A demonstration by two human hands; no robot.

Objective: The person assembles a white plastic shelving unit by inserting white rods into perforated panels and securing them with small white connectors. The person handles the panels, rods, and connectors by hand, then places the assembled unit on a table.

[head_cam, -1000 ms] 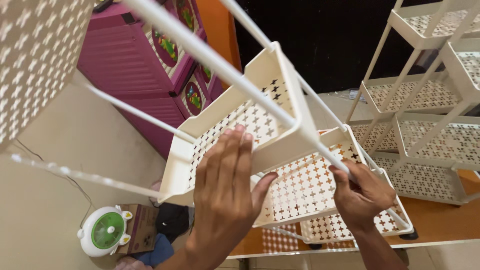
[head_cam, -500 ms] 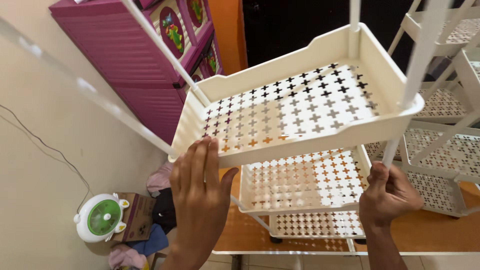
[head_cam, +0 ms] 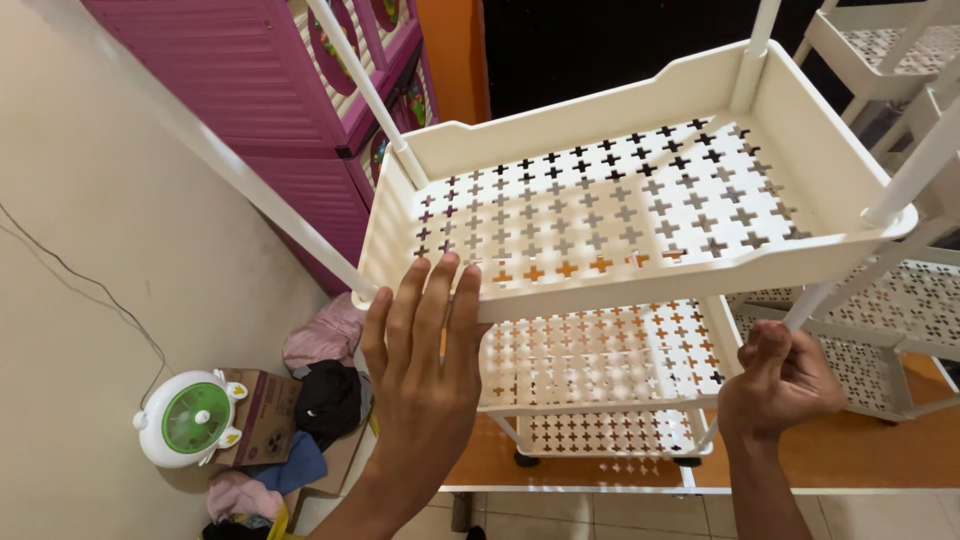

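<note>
A white plastic rack [head_cam: 640, 300] with cross-shaped cutouts fills the view, its top tray [head_cam: 620, 200] tilted toward the camera. The left hand [head_cam: 425, 375] lies flat, fingers spread, against the front rim of that tray. The right hand [head_cam: 780, 380] is closed around a slim white corner pole [head_cam: 815, 300] just below the tray. Two lower shelves show beneath. A second white rack [head_cam: 900, 290] stands to the right. Behind are a pink cabinet [head_cam: 270, 110], a round green-and-white fan [head_cam: 190, 420] and a heap of clothes [head_cam: 310, 380].
</note>
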